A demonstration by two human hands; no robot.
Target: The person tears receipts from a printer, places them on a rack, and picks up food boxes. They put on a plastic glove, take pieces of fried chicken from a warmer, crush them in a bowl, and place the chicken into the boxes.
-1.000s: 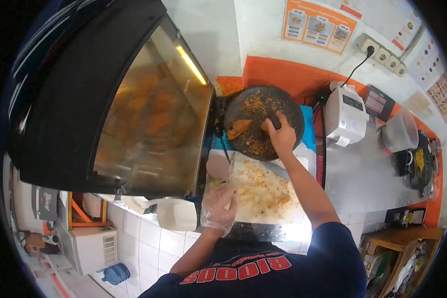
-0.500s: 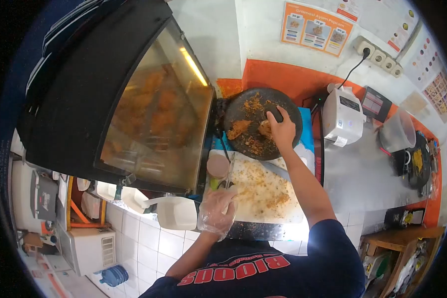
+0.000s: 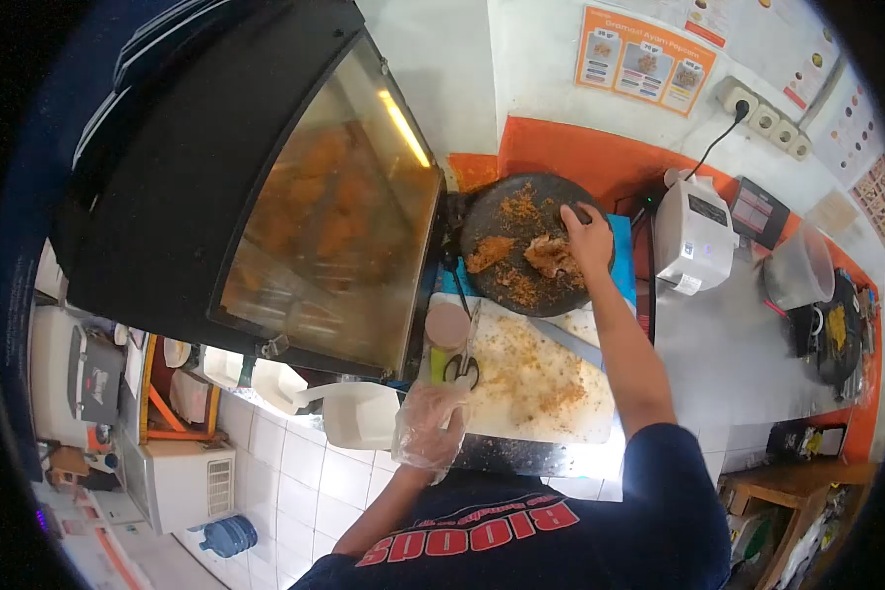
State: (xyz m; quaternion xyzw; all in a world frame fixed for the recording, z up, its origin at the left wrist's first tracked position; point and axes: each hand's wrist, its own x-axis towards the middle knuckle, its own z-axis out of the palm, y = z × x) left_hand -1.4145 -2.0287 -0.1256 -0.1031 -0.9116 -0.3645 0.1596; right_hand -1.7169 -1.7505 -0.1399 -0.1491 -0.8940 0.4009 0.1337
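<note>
My right hand point(image 3: 590, 234) grips a dark stone pestle point(image 3: 580, 211) at the far right rim of a round black stone plate point(image 3: 506, 211). Two pieces of crushed fried chicken point(image 3: 551, 256) and loose crumbs lie on the plate, just left of the hand. My left hand point(image 3: 428, 425) wears a clear plastic glove and rests at the near left corner of a white cutting board point(image 3: 546, 388) strewn with crumbs. It holds nothing. Scissors point(image 3: 459, 367) lie just beyond its fingers.
A glass-fronted food warmer point(image 3: 334, 216) with fried pieces fills the left. A knife point(image 3: 568, 341) lies across the board, a pink-lidded cup point(image 3: 447, 324) at its far left. A white open box point(image 3: 359, 413) sits beside my left hand. A white machine point(image 3: 693, 236) and clear container point(image 3: 796, 270) stand right.
My right hand has slid the pestle from the plate's middle to its far right rim, uncovering a chicken piece. The gloved left hand has stayed at the board's corner.
</note>
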